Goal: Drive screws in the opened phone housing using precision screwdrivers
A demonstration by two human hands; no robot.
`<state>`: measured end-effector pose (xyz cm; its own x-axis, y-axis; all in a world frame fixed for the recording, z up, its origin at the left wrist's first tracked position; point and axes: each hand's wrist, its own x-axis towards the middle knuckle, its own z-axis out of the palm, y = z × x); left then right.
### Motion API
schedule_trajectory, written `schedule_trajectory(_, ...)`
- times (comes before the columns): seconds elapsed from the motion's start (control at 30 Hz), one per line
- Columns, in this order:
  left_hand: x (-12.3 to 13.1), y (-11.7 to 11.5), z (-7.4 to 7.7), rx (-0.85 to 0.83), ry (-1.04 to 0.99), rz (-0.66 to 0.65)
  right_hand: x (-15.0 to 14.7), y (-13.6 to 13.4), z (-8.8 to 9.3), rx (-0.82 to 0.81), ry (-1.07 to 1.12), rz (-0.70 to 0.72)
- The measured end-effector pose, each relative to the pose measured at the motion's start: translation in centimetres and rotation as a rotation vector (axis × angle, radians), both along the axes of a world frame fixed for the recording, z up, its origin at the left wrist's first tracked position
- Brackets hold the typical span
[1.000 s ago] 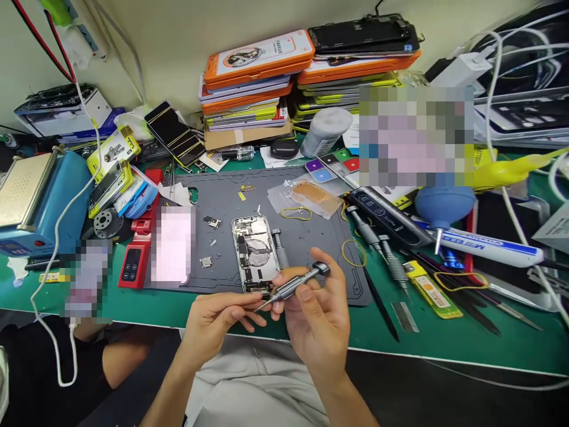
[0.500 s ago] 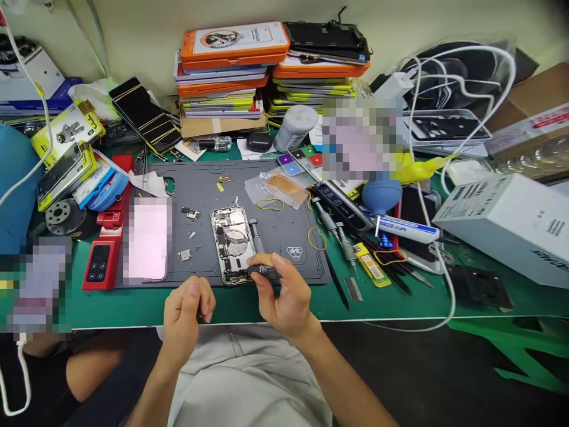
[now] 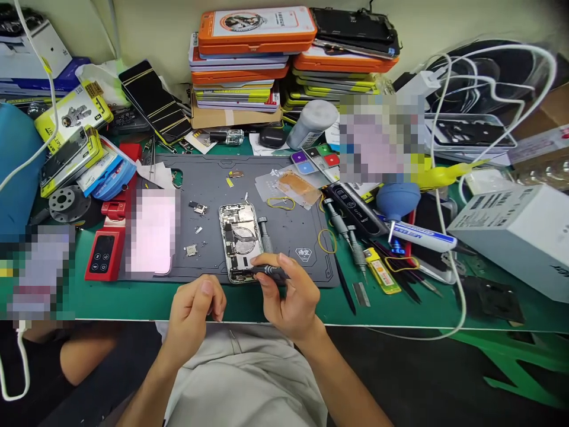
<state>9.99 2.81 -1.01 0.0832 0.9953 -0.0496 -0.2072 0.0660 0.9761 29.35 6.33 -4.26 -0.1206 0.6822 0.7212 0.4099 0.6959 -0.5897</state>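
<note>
An opened phone [image 3: 240, 243] lies on the dark grey work mat [image 3: 302, 237], its circuit board, round coil and lower parts exposed. My right hand [image 3: 291, 293] pinches a black tool with a ridged grip [image 3: 272, 272] between thumb and fingers. The tool points left over the phone's lower end; its tip is too small to make out. My left hand [image 3: 195, 314] is curled closed at the table's front edge, left of the phone and apart from it. Whatever lies inside its fingers is hidden. A grey screwdriver [image 3: 265, 234] lies along the phone's right side.
Small metal parts [image 3: 191, 250] lie left of the phone. Further left are a blurred pink screen [image 3: 153, 231] and a red clamp device [image 3: 104, 255]. Screwdrivers [image 3: 357, 246], a blue blower bulb [image 3: 398, 197] and a white box [image 3: 515, 231] crowd the right. Orange cases [image 3: 258, 29] are stacked behind.
The camera view has shifted a little, so the whole bench sits further right. Both hands keep nearly the same pose, the right with the black tool at the phone's lower end.
</note>
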Motion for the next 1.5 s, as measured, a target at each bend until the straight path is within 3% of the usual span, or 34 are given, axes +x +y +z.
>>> schedule_trajectory(0.2, -0.1, -0.2, 0.2, -0.022, 0.038, 0.002, 0.0, 0.0, -0.1, -0.001, 0.025, 0.006)
schedule_trajectory(0.4, 0.1, 0.1, 0.0, -0.018, 0.04, 0.004, 0.0, 0.3, 0.9, 0.058, -0.101, -0.044)
schedule_trajectory(0.57, 0.0, -0.7, 0.4, 0.01, 0.079, 0.123, 0.3, 0.4, 1.9, 0.176, -0.169, -0.112)
schedule_trajectory(0.67, -0.8, -1.3, 1.0, 0.059, 0.41, 0.214, 0.3, 0.5, 2.3, 0.185, -0.195, -0.229)
schedule_trajectory(0.77, -1.8, -1.2, 1.3, 0.282, 0.921, 0.282, 0.2, 0.6, 2.5, 0.17, -0.165, -0.205)
schedule_trajectory(0.83, -2.0, -0.8, 1.3, 0.427, 1.158, 0.278, 0.2, 0.5, 2.5, 0.169, -0.155, -0.203)
schedule_trajectory(0.93, -1.8, 0.0, 1.2, 0.519, 1.336, 0.21, 0.2, 0.4, 2.5, 0.151, -0.165, -0.17)
schedule_trajectory(1.1, -1.3, 1.1, 1.8, 0.611, 1.454, 0.111, 0.3, 0.2, 2.7, 0.136, -0.156, -0.14)
schedule_trajectory(1.2, -1.1, 1.3, 2.2, 0.555, 1.43, 0.079, 0.3, 0.2, 2.5, 0.139, -0.135, -0.113)
schedule_trajectory(1.27, -0.8, 1.0, 2.2, 0.465, 1.29, 0.106, 0.3, 0.1, 2.3, 0.144, -0.137, -0.103)
schedule_trajectory(1.4, 0.1, -0.1, 2.2, 0.155, 0.777, 0.193, -0.1, 0.1, 1.9, 0.147, -0.156, -0.112)
schedule_trajectory(1.5, 0.7, -0.7, 2.4, -0.093, 0.413, 0.119, -0.5, 0.2, 1.7, 0.158, -0.15, -0.138)
